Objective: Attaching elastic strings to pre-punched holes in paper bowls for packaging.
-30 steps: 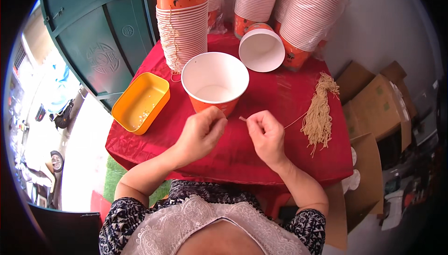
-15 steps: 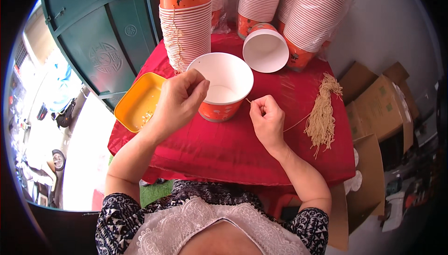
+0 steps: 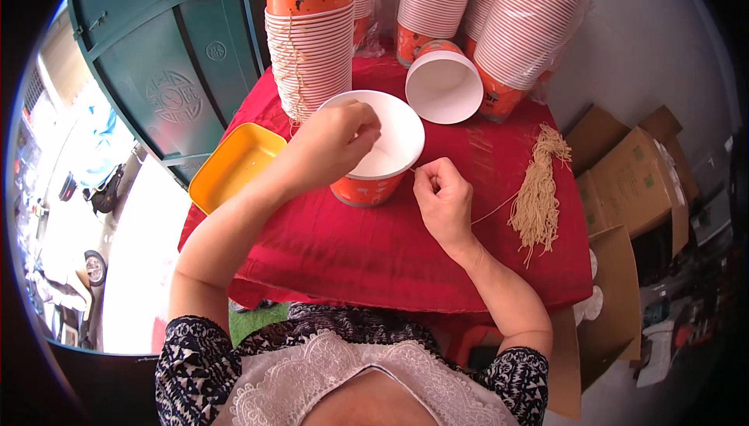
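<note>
Left hand (image 3: pixel 331 141) fingers pinch inside the white-lined orange cup (image 3: pixel 378 153); right hand (image 3: pixel 443 200) fingers clench a thin string (image 3: pixel 491 211). Yellow tray (image 3: pixel 234 162) beside.

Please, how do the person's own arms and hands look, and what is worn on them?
Both forearms are bare. The left hand and the right hand wear no gloves, and no rings or bracelets show. Short sleeves in black cloth with a small white pattern cover the upper arms. The chest has a white lace collar.
</note>
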The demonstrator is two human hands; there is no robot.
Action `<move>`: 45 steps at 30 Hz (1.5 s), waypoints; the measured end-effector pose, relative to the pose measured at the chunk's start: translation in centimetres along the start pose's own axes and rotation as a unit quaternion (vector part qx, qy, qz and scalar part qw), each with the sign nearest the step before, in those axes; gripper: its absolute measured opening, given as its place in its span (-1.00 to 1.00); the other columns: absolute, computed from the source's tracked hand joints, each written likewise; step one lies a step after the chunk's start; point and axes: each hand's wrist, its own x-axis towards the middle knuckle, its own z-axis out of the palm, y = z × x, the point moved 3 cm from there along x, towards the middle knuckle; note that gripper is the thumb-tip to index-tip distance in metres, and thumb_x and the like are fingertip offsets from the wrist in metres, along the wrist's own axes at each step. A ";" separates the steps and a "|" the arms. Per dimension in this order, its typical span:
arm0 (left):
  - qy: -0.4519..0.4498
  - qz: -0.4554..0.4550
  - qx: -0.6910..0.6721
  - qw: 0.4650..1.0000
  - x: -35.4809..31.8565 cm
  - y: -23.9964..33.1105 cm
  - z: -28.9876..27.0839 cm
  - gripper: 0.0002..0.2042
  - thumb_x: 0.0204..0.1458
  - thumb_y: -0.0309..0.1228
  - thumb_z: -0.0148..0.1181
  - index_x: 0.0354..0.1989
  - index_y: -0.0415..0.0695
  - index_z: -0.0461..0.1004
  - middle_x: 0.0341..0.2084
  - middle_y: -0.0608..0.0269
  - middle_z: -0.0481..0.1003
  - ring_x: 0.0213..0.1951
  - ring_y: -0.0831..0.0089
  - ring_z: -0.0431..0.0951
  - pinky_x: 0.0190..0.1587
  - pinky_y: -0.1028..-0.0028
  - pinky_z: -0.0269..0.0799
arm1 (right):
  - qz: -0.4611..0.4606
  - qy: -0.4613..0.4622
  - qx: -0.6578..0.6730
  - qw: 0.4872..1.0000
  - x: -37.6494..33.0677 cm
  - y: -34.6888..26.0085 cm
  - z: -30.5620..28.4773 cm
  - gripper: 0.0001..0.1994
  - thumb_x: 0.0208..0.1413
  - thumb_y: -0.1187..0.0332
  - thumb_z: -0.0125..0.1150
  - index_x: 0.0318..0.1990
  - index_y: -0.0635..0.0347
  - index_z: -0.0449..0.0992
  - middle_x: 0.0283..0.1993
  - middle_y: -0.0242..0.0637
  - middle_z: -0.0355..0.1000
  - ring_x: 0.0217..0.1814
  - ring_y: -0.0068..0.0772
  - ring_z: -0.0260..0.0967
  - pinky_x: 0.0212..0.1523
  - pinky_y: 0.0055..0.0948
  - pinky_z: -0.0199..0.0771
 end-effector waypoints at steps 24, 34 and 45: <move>-0.203 0.036 0.081 0.975 2.6 -0.9 4.6 -0.83 -0.07 -0.40 0.16 -0.41 -0.25 0.59 -0.57 0.02 0.55 -0.51 0.24 0.54 -0.40 0.29 0.40 | -0.227 -0.136 -0.163 0.951 1.9 -2.0 -1.2 -0.62 -0.03 0.55 0.28 -0.01 0.31 0.38 -0.29 -0.15 0.43 -0.47 -0.15 0.48 -0.45 -0.28 0.53; -0.133 0.109 0.135 0.976 0.5 2.5 4.9 -0.83 -0.03 -0.37 0.18 -0.53 -0.23 0.49 -0.65 -0.02 0.48 -0.52 -0.01 0.52 -0.42 0.16 0.43 | -0.369 -0.064 -0.251 0.892 1.7 1.0 -0.9 -0.83 -0.06 0.52 0.30 -0.32 0.19 0.42 -0.48 -0.25 0.35 -0.57 -0.26 0.42 -0.61 -0.34 0.42; -0.086 0.127 0.277 0.949 -1.4 -2.8 11.7 -0.88 -0.08 -0.45 0.16 -0.53 -0.26 0.49 -0.57 -0.02 0.53 -0.52 0.07 0.57 -0.42 0.20 0.51 | -0.274 -0.146 -0.299 0.903 -0.7 6.6 1.5 -0.97 0.09 0.47 0.12 -0.34 0.19 0.41 -0.50 -0.17 0.37 -0.57 -0.18 0.46 -0.60 -0.26 0.48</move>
